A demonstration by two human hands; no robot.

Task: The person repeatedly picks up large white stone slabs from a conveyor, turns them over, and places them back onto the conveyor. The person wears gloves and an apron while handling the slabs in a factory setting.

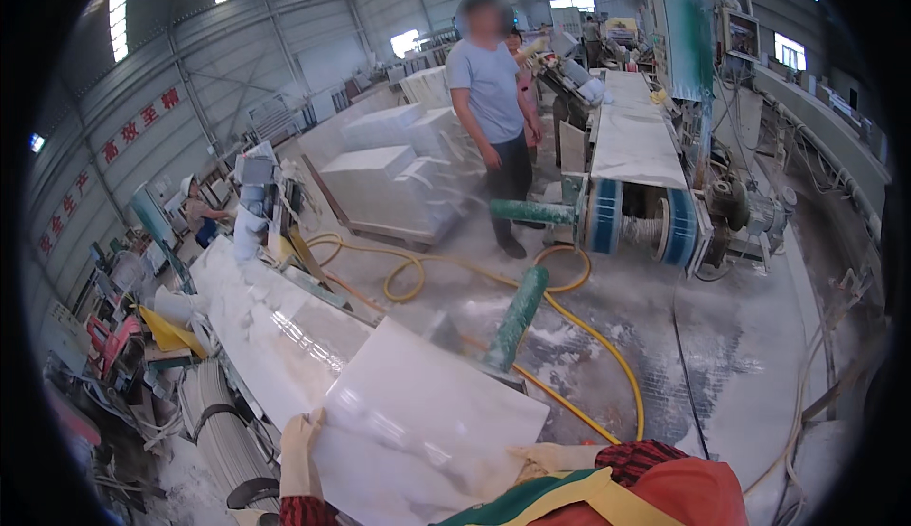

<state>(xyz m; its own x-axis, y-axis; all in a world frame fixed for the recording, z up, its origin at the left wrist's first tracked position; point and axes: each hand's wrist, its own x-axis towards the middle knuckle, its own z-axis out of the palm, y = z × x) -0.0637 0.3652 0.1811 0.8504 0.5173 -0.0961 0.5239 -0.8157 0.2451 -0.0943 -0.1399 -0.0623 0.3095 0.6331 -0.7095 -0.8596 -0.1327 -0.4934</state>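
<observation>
A glossy white stone slab point(427, 403) lies in front of me, its near end close to my body. My left hand point(300, 448), in a pale glove, is closed on the slab's left edge. At the slab's near right edge is my right hand point(548, 460), also gloved and closed on the edge; my red sleeve and green-and-yellow apron partly hide that area. Beyond the slab's left edge runs a long bench point(285, 327) with white, dusty sheets on it. A green roller point(520, 317) stands out past the slab's far right corner.
A yellow hose point(607, 355) loops over the dusty floor. Ahead, a person point(493, 89) stands beside stacked white blocks point(380, 179). A belt machine point(636, 137) stands at the right, a bundle of grey strips point(223, 422) at the left. Another worker point(201, 213) is farther left.
</observation>
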